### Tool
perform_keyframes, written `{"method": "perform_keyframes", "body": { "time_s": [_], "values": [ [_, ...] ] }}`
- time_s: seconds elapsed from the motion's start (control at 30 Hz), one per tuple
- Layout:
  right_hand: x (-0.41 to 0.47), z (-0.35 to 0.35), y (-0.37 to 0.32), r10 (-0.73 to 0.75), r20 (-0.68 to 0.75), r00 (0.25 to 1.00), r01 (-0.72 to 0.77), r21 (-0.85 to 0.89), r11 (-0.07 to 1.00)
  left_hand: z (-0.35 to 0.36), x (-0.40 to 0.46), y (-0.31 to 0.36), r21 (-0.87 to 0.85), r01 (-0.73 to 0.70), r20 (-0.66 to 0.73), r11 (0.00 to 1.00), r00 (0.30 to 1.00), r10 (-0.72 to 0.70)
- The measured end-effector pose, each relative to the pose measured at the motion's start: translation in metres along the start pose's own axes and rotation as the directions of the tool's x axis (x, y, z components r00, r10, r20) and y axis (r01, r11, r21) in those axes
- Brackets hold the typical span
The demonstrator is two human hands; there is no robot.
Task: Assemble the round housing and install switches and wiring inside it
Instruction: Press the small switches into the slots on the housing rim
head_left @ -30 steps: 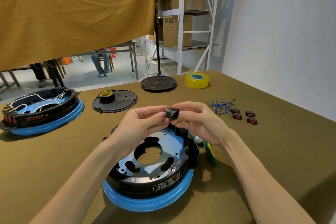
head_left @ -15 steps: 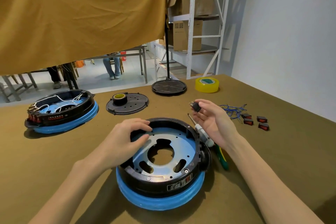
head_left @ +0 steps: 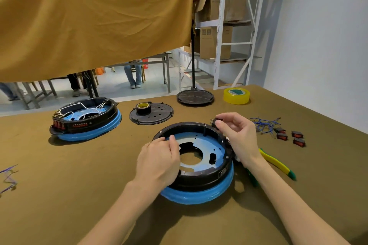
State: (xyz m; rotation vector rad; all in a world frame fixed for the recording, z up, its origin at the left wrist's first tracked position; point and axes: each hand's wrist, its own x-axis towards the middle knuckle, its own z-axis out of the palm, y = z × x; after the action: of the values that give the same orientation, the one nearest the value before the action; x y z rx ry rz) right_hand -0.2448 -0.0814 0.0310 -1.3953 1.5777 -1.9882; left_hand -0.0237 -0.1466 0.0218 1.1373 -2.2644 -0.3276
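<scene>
Housing (head_left: 199, 175) near centre; second housing (head_left: 85, 121) far left; cover (head_left: 157, 115) behind; switches (head_left: 288, 135), wires (head_left: 262, 123) right; tape (head_left: 236, 96) far right.

A mustard cloth (head_left: 95, 20) hangs overhead; metal shelving (head_left: 229, 26) holds cardboard boxes (head_left: 216, 42); seated people's legs (head_left: 133, 75) show beyond.

In front of me hangs a large mustard-yellow cloth (head_left: 95, 20), which covers most of the upper view. Under its lower edge I see a pale floor (head_left: 111, 87), a grey metal table (head_left: 159, 61) and the legs of people (head_left: 133, 75) sitting there. At my right is a plain white wall (head_left: 322, 45). Beside it stands a white metal shelf (head_left: 221, 26) with cardboard boxes (head_left: 215, 42). My desk (head_left: 59, 165) has an olive-brown cover.
</scene>
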Motion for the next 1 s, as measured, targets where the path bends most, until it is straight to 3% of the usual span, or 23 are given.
{"method": "perform_keyframes", "body": {
  "time_s": [0.1,0.2,0.3,0.4,0.57,0.73,0.8,0.9,1.0],
  "values": [
    [-0.006,0.007,0.004,-0.068,0.025,0.997,0.07,-0.111,0.991,0.006,0.003,0.004,0.076,-0.049,0.049,0.996,0.998,0.045],
    [-0.009,0.013,0.011,-0.082,0.024,0.996,0.085,-0.187,0.979,-0.006,0.011,-0.019,0.045,-0.133,0.063,0.99,0.989,0.13],
    [-0.004,0.011,0.015,-0.016,-0.063,0.998,0.01,-0.104,0.995,-0.019,0.015,-0.048,-0.005,-0.218,0.104,0.976,0.971,0.217],
    [-0.001,0.012,0.02,-0.02,-0.056,0.998,0.014,-0.104,0.994,-0.016,0.011,-0.058,0.014,-0.301,0.175,0.953,0.94,0.294],
    [0.024,0.012,0.021,0.023,0.041,0.999,-0.017,-0.131,0.991,0.0,-0.011,-0.032,0.103,-0.341,0.026,0.934,0.94,0.34],
    [0.037,0.009,0.01,0.019,0.035,0.999,-0.015,-0.094,0.995,-0.011,-0.022,-0.025,0.011,-0.512,0.288,0.859,0.824,0.488],
    [0.02,0.003,0.007,0.053,0.0,0.999,-0.053,0.008,0.999,-0.02,-0.019,-0.034,-0.009,-0.526,0.305,0.85,0.809,0.503],
    [-0.011,-0.002,-0.001,0.152,0.085,0.985,-0.163,0.137,0.977,-0.014,-0.017,-0.016,0.109,-0.563,0.257,0.819,0.812,0.524],
    [-0.023,-0.004,-0.011,0.139,0.141,0.98,-0.155,0.109,0.982,0.008,-0.009,0.026,0.265,-0.556,0.183,0.788,0.831,0.525]
  ]
}}
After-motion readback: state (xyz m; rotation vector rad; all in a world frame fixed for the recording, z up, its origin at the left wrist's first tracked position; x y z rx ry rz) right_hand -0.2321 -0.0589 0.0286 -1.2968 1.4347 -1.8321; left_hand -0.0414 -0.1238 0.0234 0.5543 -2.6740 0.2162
